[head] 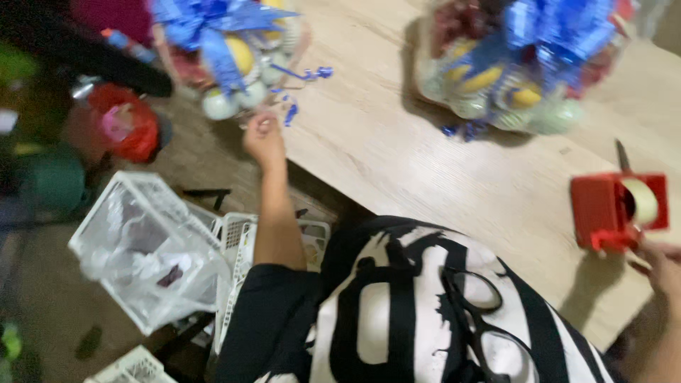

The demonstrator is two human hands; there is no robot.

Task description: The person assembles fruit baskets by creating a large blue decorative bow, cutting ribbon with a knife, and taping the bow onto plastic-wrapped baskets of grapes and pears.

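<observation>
My left hand (263,137) reaches out over the left edge of the wooden table (397,149), fingers pinched at the underside of a wrapped fruit basket (230,53) topped with a blue ribbon bow. My right hand (660,266) sits at the right edge, touching the base of a red tape dispenser (613,209) with a roll of clear tape. A second wrapped fruit basket (518,60) with a blue bow stands on the table at the far right.
White plastic baskets (152,248) lined with clear bags lie on the floor at left. A red bag (128,124) and a green container (50,181) sit further left. Glasses (475,312) hang on my black and white shirt.
</observation>
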